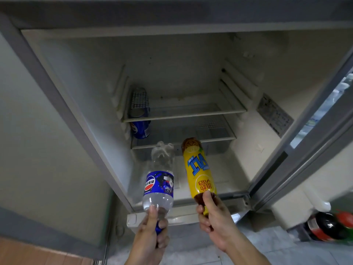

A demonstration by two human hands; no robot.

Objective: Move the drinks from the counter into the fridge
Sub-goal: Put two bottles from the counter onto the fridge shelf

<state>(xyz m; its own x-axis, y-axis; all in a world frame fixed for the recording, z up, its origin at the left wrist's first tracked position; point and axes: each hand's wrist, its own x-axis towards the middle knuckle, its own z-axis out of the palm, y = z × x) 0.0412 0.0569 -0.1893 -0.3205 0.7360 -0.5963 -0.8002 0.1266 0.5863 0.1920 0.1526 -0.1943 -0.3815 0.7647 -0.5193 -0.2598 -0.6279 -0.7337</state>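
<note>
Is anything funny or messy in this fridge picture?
Yes. Dark bottles sit on the floor beside the open fridge, not inside. The fridge's walls look stained. Nothing is spilled, and each hand holds its bottle by the neck.

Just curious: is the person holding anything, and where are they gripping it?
Yes. The left hand grips a clear bottle at its neck; the right hand grips a yellow bottle at its neck.

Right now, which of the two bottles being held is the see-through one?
The clear bottle with the blue label, held by the left hand. The bottle in the right hand is the yellow-wrapped bottle, with dark drink showing at its ends.
</note>
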